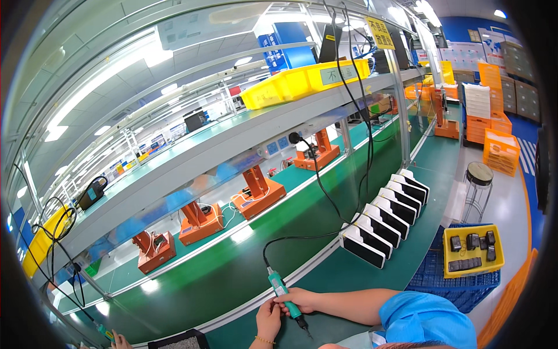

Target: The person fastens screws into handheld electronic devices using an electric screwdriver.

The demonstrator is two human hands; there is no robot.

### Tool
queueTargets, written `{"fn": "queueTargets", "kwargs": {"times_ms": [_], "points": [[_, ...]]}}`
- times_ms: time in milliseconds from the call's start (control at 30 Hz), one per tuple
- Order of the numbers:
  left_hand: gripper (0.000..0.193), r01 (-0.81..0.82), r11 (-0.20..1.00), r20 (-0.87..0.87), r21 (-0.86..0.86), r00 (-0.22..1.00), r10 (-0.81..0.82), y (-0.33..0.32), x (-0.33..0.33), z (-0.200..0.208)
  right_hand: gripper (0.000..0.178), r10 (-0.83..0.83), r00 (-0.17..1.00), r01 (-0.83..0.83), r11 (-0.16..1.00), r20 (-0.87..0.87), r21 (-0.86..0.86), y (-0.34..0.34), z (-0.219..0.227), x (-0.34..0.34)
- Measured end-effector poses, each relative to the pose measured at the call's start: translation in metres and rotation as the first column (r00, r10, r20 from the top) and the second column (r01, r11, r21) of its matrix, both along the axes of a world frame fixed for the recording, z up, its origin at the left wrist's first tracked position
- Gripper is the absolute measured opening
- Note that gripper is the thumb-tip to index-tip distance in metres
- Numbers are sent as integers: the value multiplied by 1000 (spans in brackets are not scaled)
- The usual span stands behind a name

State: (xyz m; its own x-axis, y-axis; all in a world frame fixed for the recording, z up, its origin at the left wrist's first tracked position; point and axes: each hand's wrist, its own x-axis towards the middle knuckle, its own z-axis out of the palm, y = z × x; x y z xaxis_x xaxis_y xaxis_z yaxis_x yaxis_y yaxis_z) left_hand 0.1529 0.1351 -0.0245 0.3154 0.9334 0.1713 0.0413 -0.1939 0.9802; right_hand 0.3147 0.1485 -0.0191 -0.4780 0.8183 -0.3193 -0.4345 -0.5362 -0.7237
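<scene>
A green electric screwdriver (278, 285) slants across the near edge of the bench, its black nose and bit pointing down toward me and a black cable leaving its far end. My right hand (299, 299) is wrapped round its body. Close against it is my left hand (268, 323), with a thin bracelet at the wrist. Its fingers are bent in and meet the right fingertips beside the tool; what they pinch, if anything, is hidden. Right of the cable, several white-and-black flat devices (364, 249) lean in a row on the green bench (325, 273).
Beyond the green conveyor belt (232, 256) stand orange fixtures (258, 198). A yellow bin (302, 84) sits on the shelf above. At right, a yellow tray (474, 235) of black parts rests on a blue crate (450, 285). At lower left, a co-worker's hand (120, 341) is beside another screwdriver (104, 331).
</scene>
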Motion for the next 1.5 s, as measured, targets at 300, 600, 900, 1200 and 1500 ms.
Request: {"fn": "queueTargets", "kwargs": {"times_ms": [300,600,900,1200,1500], "points": [[24,-33,997,-50,-69,998,30,1,0,-4,19,2,1000,-3,1000,-20,-10,4,-7,1],[24,-26,999,-115,-39,993,22,4,-2,-7,18,-3,1000,3,1000,9,-21,4,-6,2],[25,-38,997,-105,-64,994,31,4,-2,-6,18,-1,1000,1,1000,15,-20,2,0,3],[27,-23,1000,-170,-9,985,21,8,-1,-18,20,-20,1000,20,1000,12,-4,-2,0,5],[30,-102,990,-296,99,947,127,2,-9,-11,18,22,1000,-22,1000,-9,-13,7,-9,-3]]}}
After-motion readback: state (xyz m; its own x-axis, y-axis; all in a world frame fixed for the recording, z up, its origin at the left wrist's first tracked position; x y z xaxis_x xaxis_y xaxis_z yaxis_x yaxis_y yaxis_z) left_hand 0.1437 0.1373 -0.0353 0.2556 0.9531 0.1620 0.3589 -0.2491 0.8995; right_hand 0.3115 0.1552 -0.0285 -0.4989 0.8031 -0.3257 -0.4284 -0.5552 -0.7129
